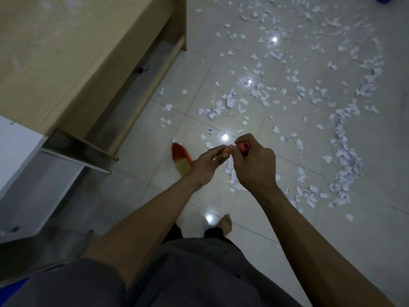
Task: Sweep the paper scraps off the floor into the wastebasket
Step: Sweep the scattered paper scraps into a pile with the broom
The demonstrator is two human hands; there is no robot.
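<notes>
Head: right hand (254,167), left hand (204,166), fingers (244,138) curled round broom handle (242,148).

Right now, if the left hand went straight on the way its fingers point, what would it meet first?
Probably the right hand, which grips the red top of the broom handle: the fingertips of the left hand sit almost against it. Depth is unclear from above, so it may pass just below.

Glossy pale tile floor (332,240) is littered with white paper scraps (345,156), thickest on the right; wooden desk (66,52) stands left.
</notes>
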